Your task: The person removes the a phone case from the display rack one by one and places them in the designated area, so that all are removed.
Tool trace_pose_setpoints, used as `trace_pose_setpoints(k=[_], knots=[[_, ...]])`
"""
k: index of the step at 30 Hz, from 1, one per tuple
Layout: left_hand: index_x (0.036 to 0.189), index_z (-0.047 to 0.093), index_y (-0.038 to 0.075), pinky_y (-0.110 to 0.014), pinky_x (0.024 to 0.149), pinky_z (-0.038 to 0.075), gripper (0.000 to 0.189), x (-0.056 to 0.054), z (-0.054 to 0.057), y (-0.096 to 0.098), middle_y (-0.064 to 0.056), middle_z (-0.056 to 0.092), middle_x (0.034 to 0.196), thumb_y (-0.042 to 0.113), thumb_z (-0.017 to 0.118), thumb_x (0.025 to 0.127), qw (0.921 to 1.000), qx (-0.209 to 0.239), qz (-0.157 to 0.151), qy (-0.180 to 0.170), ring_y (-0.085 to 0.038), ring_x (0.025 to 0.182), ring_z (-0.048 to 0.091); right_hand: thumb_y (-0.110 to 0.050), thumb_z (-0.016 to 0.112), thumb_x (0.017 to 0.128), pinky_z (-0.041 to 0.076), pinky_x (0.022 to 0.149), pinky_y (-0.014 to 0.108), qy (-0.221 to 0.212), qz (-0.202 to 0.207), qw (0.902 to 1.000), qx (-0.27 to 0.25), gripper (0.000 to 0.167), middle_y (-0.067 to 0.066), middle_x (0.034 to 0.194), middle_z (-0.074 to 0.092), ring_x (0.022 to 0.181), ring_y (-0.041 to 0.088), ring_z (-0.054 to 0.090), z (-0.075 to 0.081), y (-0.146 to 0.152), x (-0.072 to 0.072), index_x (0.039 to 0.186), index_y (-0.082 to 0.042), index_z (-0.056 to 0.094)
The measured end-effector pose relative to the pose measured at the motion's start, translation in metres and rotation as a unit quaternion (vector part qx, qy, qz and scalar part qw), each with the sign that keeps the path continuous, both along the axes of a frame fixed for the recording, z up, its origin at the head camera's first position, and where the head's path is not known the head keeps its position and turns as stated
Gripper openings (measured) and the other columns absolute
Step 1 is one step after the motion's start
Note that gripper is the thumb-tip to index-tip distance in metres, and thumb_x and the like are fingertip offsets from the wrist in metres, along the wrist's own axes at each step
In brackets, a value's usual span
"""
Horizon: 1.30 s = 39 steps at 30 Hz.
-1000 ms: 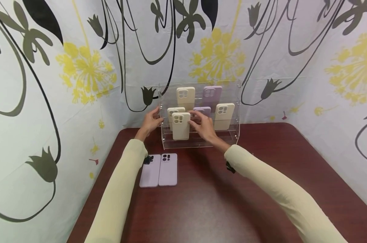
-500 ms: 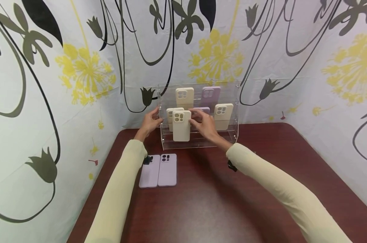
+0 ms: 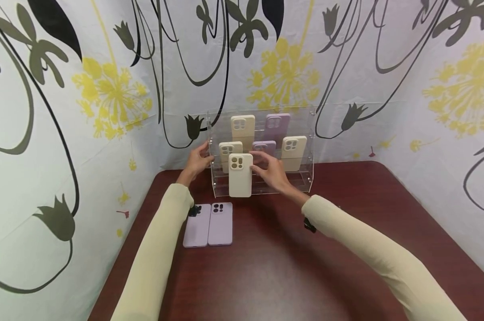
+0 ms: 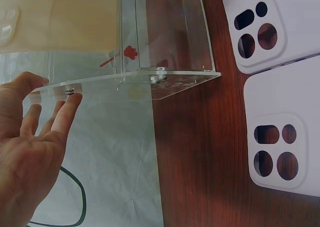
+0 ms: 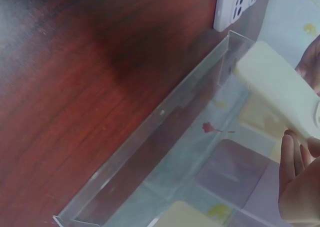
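Between the thumb and fingers of my right hand (image 3: 272, 171) is a cream phone case (image 3: 240, 176), held upright by its right edge in front of a clear acrylic display stand (image 3: 262, 189). In the right wrist view this case (image 5: 275, 82) slants over the stand's front lip. My left hand (image 3: 197, 161) pinches the left side panel (image 4: 150, 79) of the stand, thumb on one face and fingers on the other. Behind the held case, another cream case (image 3: 225, 167) stands on the middle tier, beside a lilac case (image 3: 264, 146) partly hidden by my right hand.
The upper tier holds a cream case (image 3: 243, 127) and a purple case (image 3: 277, 126). Another cream case (image 3: 294, 154) stands at the middle tier's right. Two lilac cases (image 3: 221, 225) lie side by side on the dark red table (image 3: 298, 285), near my left forearm. Patterned cloth (image 3: 178, 102) hangs behind.
My right hand has drawn the cream case out of the stand's front tier, toward me and slightly lower. My left hand has stayed at the side panel.
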<state>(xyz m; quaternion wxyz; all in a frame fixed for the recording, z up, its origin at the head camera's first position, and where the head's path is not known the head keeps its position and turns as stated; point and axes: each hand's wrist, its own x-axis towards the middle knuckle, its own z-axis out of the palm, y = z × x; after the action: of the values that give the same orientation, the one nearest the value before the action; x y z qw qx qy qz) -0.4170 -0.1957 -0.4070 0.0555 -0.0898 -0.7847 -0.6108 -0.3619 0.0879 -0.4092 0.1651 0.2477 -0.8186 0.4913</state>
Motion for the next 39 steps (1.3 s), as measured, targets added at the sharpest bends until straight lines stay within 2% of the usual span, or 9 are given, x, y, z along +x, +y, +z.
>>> trace_pose_setpoints(k=[11, 16, 21, 23, 27, 29, 31, 36, 39], knots=[[0.162, 0.035, 0.015, -0.042, 0.087, 0.058, 0.075, 0.0, 0.001, -0.001, -0.024, 0.039, 0.16, -0.01, 0.057, 0.095, 1.0, -0.003, 0.003, 0.002, -0.042, 0.142, 0.047, 0.001, 0.077, 0.092, 0.064, 0.073, 0.034, -0.041, 0.015, 0.999, -0.009, 0.047, 0.021, 0.106, 0.077, 0.092, 0.036, 0.077, -0.016, 0.006, 0.008, 0.137, -0.005, 0.066], [0.162, 0.035, 0.015, -0.051, 0.093, 0.055, 0.075, -0.001, 0.001, 0.0, -0.024, 0.039, 0.16, -0.01, 0.057, 0.096, 1.0, -0.001, 0.001, 0.003, -0.042, 0.141, 0.048, 0.003, 0.077, 0.09, 0.063, 0.07, 0.032, -0.039, 0.014, 0.9991, -0.012, 0.049, 0.022, 0.105, 0.077, 0.088, 0.038, 0.077, -0.022, 0.007, 0.01, 0.137, -0.005, 0.066], [0.162, 0.036, 0.015, -0.054, 0.093, 0.054, 0.075, -0.002, 0.0, 0.0, -0.023, 0.04, 0.16, -0.011, 0.058, 0.095, 1.0, 0.002, 0.001, 0.003, -0.041, 0.14, 0.049, 0.005, 0.077, 0.09, 0.064, 0.072, 0.045, -0.047, 0.025, 0.9984, -0.021, 0.049, 0.024, 0.106, 0.076, 0.088, 0.044, 0.075, -0.027, 0.008, 0.011, 0.137, -0.002, 0.065], [0.162, 0.036, 0.014, -0.048, 0.088, 0.056, 0.075, -0.002, 0.0, 0.0, -0.023, 0.04, 0.16, -0.01, 0.058, 0.095, 1.0, 0.003, 0.001, 0.003, -0.041, 0.139, 0.05, 0.006, 0.076, 0.09, 0.063, 0.073, 0.051, -0.057, 0.035, 0.9973, -0.031, 0.049, 0.026, 0.106, 0.076, 0.089, 0.048, 0.074, -0.03, 0.008, 0.012, 0.138, -0.001, 0.065], [0.162, 0.035, 0.013, -0.026, 0.072, 0.055, 0.075, -0.001, 0.0, 0.0, -0.022, 0.038, 0.162, -0.011, 0.057, 0.095, 1.0, 0.006, -0.002, 0.006, -0.043, 0.139, 0.05, 0.006, 0.076, 0.091, 0.064, 0.072, 0.046, -0.066, 0.029, 0.9972, -0.022, 0.049, 0.023, 0.106, 0.076, 0.088, 0.044, 0.075, -0.034, 0.008, 0.013, 0.138, -0.004, 0.066], [0.162, 0.035, 0.013, -0.022, 0.068, 0.052, 0.075, -0.001, 0.001, 0.0, -0.022, 0.037, 0.162, -0.012, 0.057, 0.095, 0.9999, 0.006, -0.003, 0.008, -0.044, 0.139, 0.049, 0.005, 0.077, 0.09, 0.064, 0.071, 0.041, -0.065, 0.023, 0.9976, -0.013, 0.049, 0.022, 0.106, 0.077, 0.088, 0.042, 0.076, -0.036, 0.009, 0.014, 0.137, -0.005, 0.067], [0.163, 0.034, 0.013, -0.025, 0.071, 0.054, 0.075, -0.001, 0.001, -0.001, -0.021, 0.037, 0.162, -0.011, 0.057, 0.095, 1.0, 0.003, -0.004, 0.008, -0.043, 0.138, 0.05, 0.004, 0.078, 0.09, 0.064, 0.07, 0.035, -0.063, 0.016, 0.9979, -0.003, 0.049, 0.021, 0.106, 0.077, 0.09, 0.038, 0.077, -0.038, 0.009, 0.015, 0.137, -0.005, 0.067], [0.163, 0.035, 0.016, -0.045, 0.084, 0.056, 0.075, 0.0, 0.001, -0.001, -0.018, 0.039, 0.162, -0.01, 0.058, 0.096, 1.0, -0.005, 0.003, 0.002, -0.039, 0.134, 0.055, 0.001, 0.08, 0.089, 0.063, 0.071, 0.029, -0.059, 0.006, 0.998, 0.021, 0.049, 0.018, 0.107, 0.078, 0.094, 0.032, 0.077, -0.042, 0.009, 0.018, 0.137, -0.005, 0.068], [0.163, 0.035, 0.016, -0.042, 0.082, 0.056, 0.076, 0.001, 0.002, 0.0, -0.018, 0.039, 0.162, -0.01, 0.058, 0.095, 1.0, -0.006, 0.005, 0.001, -0.036, 0.13, 0.057, 0.0, 0.08, 0.09, 0.063, 0.071, 0.028, -0.059, -0.002, 0.9977, 0.032, 0.049, 0.017, 0.107, 0.078, 0.094, 0.03, 0.077, -0.045, 0.009, 0.018, 0.136, -0.006, 0.068]])
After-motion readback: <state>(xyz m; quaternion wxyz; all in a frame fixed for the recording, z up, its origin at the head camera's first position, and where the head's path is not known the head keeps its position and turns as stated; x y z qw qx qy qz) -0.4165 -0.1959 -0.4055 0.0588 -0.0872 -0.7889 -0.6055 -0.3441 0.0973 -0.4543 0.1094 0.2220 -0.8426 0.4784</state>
